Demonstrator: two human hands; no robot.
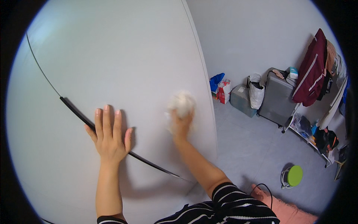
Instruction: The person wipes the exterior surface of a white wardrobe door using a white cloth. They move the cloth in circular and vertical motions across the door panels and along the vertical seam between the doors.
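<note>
A large pale panel (149, 63), resembling a cabinet door, fills the left and middle of the view. Crossing it is a thin dark seam with a long black strip (153, 165), perhaps a handle. My left hand (110, 136) lies flat on the panel over that strip, its fingers stretched out and nothing in them. Further right, my right hand (182, 125) presses a crumpled white cloth (182, 102) against the panel. Motion smears the cloth and fingers, and the cloth hides some fingertips.
Beyond the panel's right edge (206, 71) stand a grey suitcase (275, 99), a grey storage box (241, 100) and bags (256, 93). Clothes (311, 72) hang on a rack at far right. A green-topped stool (294, 176) and pink fabric (285, 211) are lower right.
</note>
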